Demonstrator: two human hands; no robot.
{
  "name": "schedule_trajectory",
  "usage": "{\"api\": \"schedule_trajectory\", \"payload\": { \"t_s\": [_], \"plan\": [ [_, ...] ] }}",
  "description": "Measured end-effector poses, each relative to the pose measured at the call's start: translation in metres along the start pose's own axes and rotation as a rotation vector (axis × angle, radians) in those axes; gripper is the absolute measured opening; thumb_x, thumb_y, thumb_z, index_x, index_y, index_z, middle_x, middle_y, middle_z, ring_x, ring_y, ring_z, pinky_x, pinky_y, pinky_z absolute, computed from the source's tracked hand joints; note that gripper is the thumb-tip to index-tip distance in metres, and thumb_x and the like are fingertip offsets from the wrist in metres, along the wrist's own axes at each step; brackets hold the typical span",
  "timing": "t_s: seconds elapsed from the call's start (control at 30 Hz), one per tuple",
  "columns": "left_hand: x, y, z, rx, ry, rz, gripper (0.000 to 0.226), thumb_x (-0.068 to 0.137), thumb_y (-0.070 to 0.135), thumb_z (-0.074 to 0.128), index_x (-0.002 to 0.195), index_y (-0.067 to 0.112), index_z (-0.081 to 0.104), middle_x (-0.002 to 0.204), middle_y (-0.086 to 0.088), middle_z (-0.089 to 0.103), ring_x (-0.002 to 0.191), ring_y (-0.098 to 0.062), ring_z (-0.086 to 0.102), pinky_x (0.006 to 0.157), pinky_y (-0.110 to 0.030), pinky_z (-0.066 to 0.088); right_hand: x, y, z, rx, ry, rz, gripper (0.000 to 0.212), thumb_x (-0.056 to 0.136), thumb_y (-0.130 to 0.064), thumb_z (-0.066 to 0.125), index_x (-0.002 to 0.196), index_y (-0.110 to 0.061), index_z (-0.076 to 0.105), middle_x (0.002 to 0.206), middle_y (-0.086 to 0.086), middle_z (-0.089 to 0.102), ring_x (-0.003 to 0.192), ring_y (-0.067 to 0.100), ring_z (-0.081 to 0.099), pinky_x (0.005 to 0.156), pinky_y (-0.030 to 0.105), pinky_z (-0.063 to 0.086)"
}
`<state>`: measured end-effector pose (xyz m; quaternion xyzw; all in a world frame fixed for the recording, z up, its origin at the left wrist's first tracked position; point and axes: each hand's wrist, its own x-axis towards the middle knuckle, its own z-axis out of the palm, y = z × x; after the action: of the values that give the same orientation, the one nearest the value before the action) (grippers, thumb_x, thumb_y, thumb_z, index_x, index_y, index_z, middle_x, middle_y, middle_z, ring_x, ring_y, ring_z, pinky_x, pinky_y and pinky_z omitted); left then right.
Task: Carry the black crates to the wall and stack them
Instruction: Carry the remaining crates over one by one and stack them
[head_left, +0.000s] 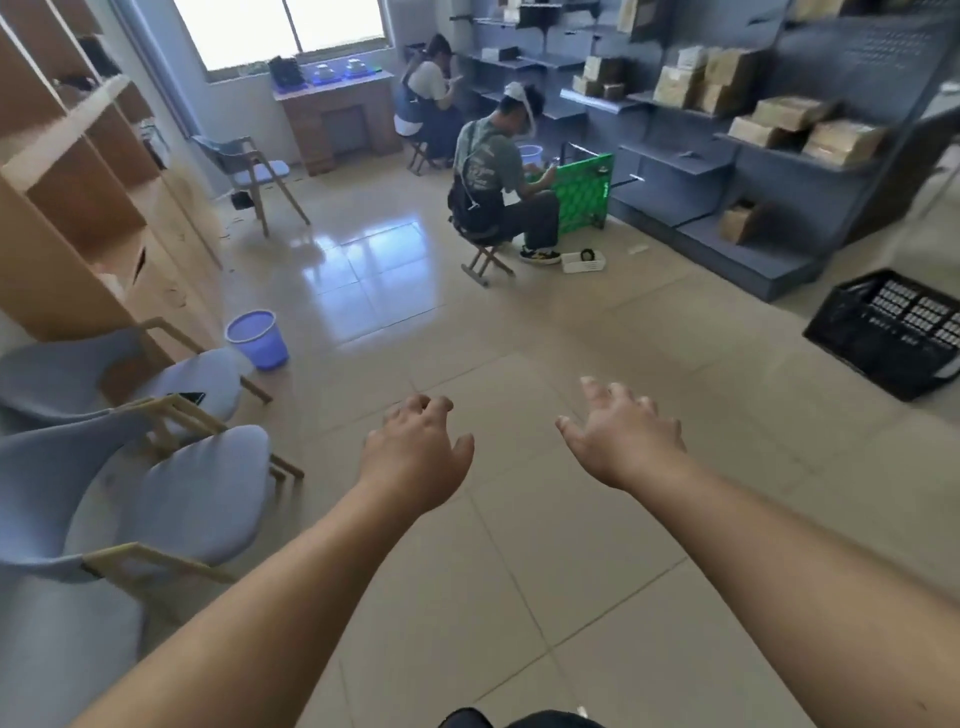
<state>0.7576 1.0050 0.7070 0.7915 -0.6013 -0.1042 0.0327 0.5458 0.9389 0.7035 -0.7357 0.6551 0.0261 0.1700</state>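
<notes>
One black plastic crate (883, 338) with a grid bottom sits on the tiled floor at the right edge of view, partly cut off by the frame. My left hand (415, 452) and my right hand (623, 436) are both stretched out in front of me over bare floor, palms down, fingers loosely spread, holding nothing. The crate lies well to the right of my right hand and farther away. No other black crate is visible.
Two blue chairs (171, 499) and a blue bucket (258, 338) stand at the left by wooden shelving (78, 208). Two people sit ahead, one (488, 176) beside a green crate (584, 192). Grey shelves (727, 156) with cardboard boxes line the right. A white tray (583, 261) lies on the floor.
</notes>
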Motion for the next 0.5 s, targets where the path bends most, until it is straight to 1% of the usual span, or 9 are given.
{"api": "schedule_trajectory", "payload": {
  "t_s": [0.23,0.4,0.5],
  "plan": [
    [0.128,0.099,0.027,0.015,-0.098,0.259,0.060,0.099,0.055,0.041,0.151,0.026,0.038,0.154,-0.001,0.039,0.139,-0.025,0.040,0.108,-0.043,0.039,0.074,0.096,-0.022,0.006,-0.007,0.321,0.071,0.099,-0.064,0.027,0.160,-0.031,0.009,0.164,0.006,0.022,0.143,0.034,0.031,0.107,0.055,0.035],
    [0.224,0.156,0.031,-0.006,-0.148,0.417,0.059,0.099,0.053,0.042,0.151,0.025,0.037,0.153,-0.003,0.040,0.139,-0.027,0.040,0.108,-0.045,0.040,0.131,0.140,-0.046,0.026,0.021,0.547,0.071,0.099,-0.064,0.027,0.159,-0.031,0.011,0.162,0.008,0.027,0.141,0.035,0.034,0.107,0.056,0.035],
    [0.274,0.193,0.030,-0.010,-0.165,0.517,0.058,0.100,0.052,0.041,0.151,0.025,0.038,0.152,-0.002,0.039,0.139,-0.027,0.039,0.106,-0.044,0.041,0.153,0.162,-0.059,0.057,0.039,0.672,0.072,0.098,-0.065,0.029,0.159,-0.031,0.012,0.161,0.008,0.028,0.140,0.036,0.035,0.108,0.058,0.034]
  ]
}}
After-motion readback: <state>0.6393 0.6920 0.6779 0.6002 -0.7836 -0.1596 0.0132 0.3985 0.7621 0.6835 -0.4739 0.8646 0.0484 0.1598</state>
